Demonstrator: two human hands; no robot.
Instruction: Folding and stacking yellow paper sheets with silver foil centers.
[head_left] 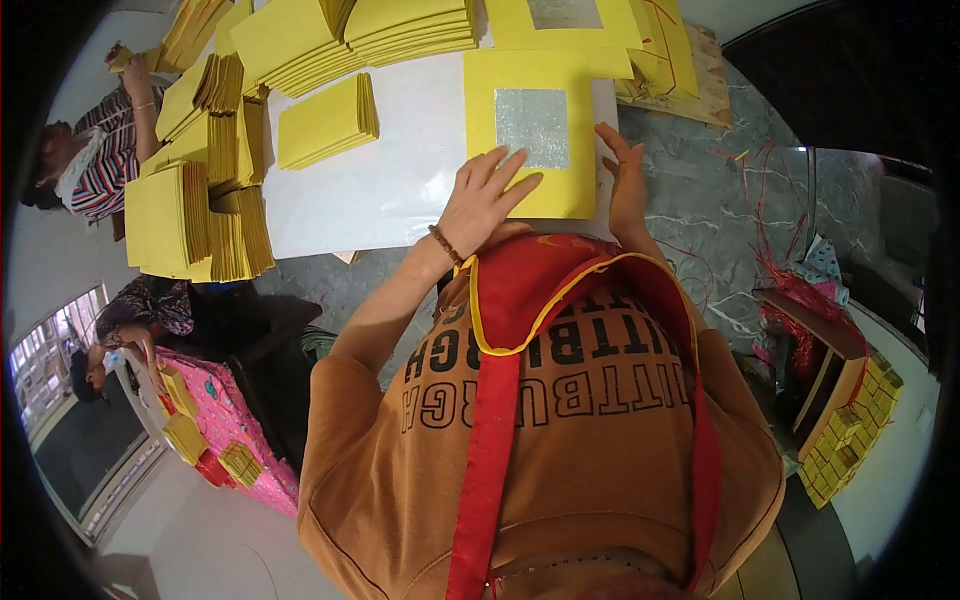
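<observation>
A stack of yellow joss paper [480,125] with a silver foil square [531,128] lies on the white table top [350,215] in front of me. My left hand [490,192], with a beaded bracelet at the wrist, rests on it, fingers stretched over the paper and the foil's lower edge. Along the paper's right edge stands my right hand [627,180], fingers apart and slightly bent; I cannot tell whether it touches the edge. A small folded yellow bundle [325,122] sits farther left on the white surface.
Piles of folded yellow paper [170,220] line the table's left side and far edge [410,30]. Tied yellow stacks [665,50] stand at the far right. Two other people work at the left, one by a pink-covered table [225,400]. Red string [790,260] hangs at the right.
</observation>
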